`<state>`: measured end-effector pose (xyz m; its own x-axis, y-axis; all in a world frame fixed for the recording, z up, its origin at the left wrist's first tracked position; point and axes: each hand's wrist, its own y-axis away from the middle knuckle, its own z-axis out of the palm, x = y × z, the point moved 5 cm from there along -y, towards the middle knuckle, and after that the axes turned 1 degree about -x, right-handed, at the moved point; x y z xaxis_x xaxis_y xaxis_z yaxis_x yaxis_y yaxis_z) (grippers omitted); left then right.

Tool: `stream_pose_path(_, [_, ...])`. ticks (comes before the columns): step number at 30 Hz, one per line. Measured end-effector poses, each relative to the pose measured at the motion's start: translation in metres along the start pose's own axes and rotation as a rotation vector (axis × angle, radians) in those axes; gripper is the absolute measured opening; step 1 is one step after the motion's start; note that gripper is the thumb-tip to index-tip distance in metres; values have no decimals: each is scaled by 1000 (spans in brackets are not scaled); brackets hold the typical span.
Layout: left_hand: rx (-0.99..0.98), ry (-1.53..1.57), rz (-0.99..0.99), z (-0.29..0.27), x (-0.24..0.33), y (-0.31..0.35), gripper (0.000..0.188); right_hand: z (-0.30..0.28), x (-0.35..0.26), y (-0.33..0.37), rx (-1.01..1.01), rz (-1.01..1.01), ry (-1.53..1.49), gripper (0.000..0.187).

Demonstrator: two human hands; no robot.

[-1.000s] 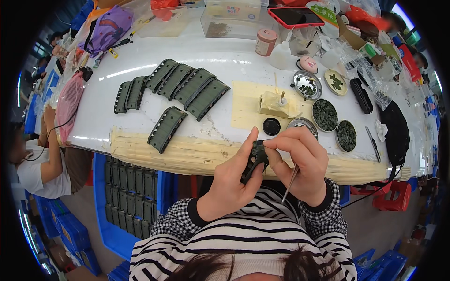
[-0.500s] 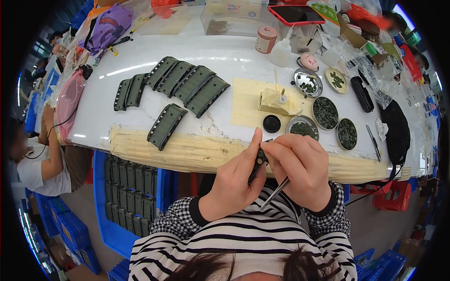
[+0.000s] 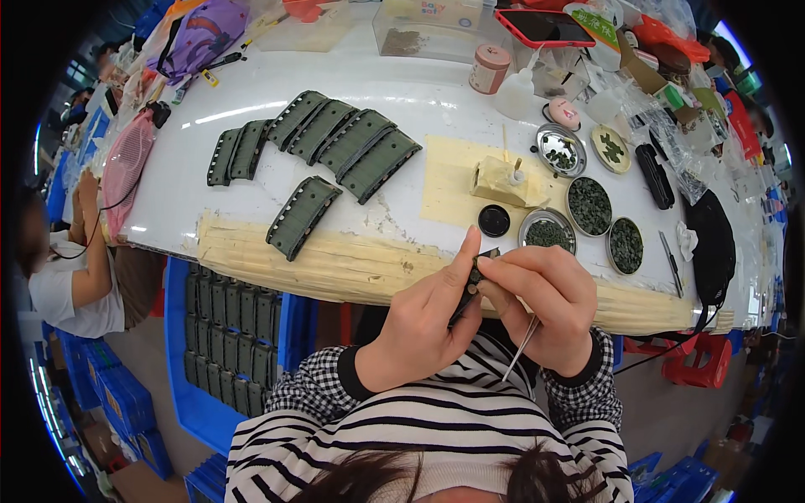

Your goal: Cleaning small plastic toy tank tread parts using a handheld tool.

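Observation:
My left hand (image 3: 419,331) is closed around a small dark green piece (image 3: 471,289), mostly hidden by the fingers, with pale round spots along its edge. My right hand (image 3: 549,302) pinches at the top of that piece with thumb and forefinger. Metal tweezers (image 3: 521,349) are tucked in the same right hand, their tips slanting down toward my striped top. Just beyond the hands stand open round tins of dark green bits (image 3: 547,232), (image 3: 589,206), (image 3: 625,245). A black round cap (image 3: 494,220) lies beside the nearest tin.
Curved green ribbed panels (image 3: 365,155) lie on the white table, one panel (image 3: 303,216) apart nearer me. A tape-covered block (image 3: 501,184) stands centre right. Below left, a blue crate (image 3: 178,360) holds several similar panels. A pen-like tool (image 3: 672,265) and a black mask (image 3: 711,247) lie right.
The tweezers have swung to point more steeply downward in my right hand. My right fingertips have shifted slightly on the piece. The whole view has moved a little.

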<state>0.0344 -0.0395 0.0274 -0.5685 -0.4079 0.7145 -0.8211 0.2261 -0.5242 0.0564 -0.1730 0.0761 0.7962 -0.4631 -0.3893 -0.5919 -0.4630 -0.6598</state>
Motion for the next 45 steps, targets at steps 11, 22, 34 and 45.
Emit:
stream_pose_path(11, [-11, 203, -80, 3, -10, 0, 63, -7, 6, -7, -39, 62, -101, 32])
stream_pose_path(22, [-115, 837, -360, 3, -39, 6, 44, -16, 71, -27, 45, 341, 83, 16])
stream_pose_path(34, [-31, 1471, -564, 9, -45, 10, 38, 3, 87, -31, -1, 301, 105, 14])
stream_pose_path(45, [-118, 1869, -697, 27, -39, 11, 45, 4, 32, -14, 197, 535, -859, 14])
